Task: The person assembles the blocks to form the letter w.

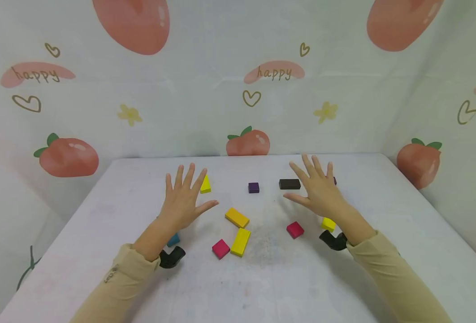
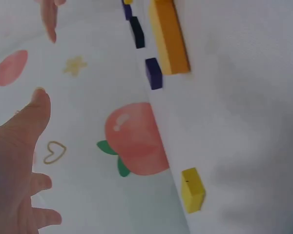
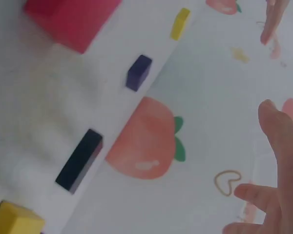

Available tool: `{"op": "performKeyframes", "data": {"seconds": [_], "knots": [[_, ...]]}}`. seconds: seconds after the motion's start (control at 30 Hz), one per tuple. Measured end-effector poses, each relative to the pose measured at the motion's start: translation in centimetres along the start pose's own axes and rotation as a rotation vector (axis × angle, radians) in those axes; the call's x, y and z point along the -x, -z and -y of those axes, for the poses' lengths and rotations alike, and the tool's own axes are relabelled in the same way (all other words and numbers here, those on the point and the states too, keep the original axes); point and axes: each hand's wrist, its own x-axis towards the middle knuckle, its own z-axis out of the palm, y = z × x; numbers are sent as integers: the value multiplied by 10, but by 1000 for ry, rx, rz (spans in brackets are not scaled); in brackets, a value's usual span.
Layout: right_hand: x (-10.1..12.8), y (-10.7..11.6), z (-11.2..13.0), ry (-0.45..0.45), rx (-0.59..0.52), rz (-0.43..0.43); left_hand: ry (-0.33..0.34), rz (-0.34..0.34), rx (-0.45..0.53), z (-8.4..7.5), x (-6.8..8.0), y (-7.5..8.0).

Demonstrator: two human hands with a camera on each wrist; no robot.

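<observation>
My left hand (image 1: 180, 202) is held up over the left of the table with fingers spread and nothing in it. Just past its index finger lies a yellow triangular block (image 1: 205, 185), and a blue block (image 1: 173, 240) is partly covered by the wrist. On the right, my right hand (image 1: 318, 190) is also spread and holds nothing. A black block (image 1: 289, 184) lies beside its fingers. A yellow block (image 1: 328, 224) shows below that wrist, and a dark purple block (image 1: 335, 181) is mostly hidden behind the fingers. In the left wrist view, the left thumb (image 2: 36, 114) points upward.
Between the hands lie an orange block (image 1: 237, 217), a yellow rectangular block (image 1: 240, 242), a purple cube (image 1: 253, 188) and two red blocks, one left (image 1: 221, 249) and one right (image 1: 295, 230). A patterned curtain (image 1: 189, 89) hangs behind the white table (image 1: 262, 291).
</observation>
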Motion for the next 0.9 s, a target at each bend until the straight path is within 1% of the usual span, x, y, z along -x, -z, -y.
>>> {"op": "performKeyframes", "data": {"seconds": [0.07,0.17,0.3,0.37,0.47,0.6,0.73,0.9], "knots": [[-3,4,5,21,-70,26,-13,-1,24,-1,2,5],[-10,7,15,54,-174,83,-23,20,79,-1,7,15],[-22,7,30,107,-262,146,-12,85,182,4,14,25],[-28,4,36,127,-289,178,-4,105,225,9,18,28],[-39,-2,44,165,-324,210,17,120,265,20,24,28],[-52,-12,55,202,-342,242,53,138,300,35,32,23],[-65,-22,68,211,-348,288,81,175,325,47,42,19],[-81,-35,82,224,-363,332,93,229,324,59,52,14]]}}
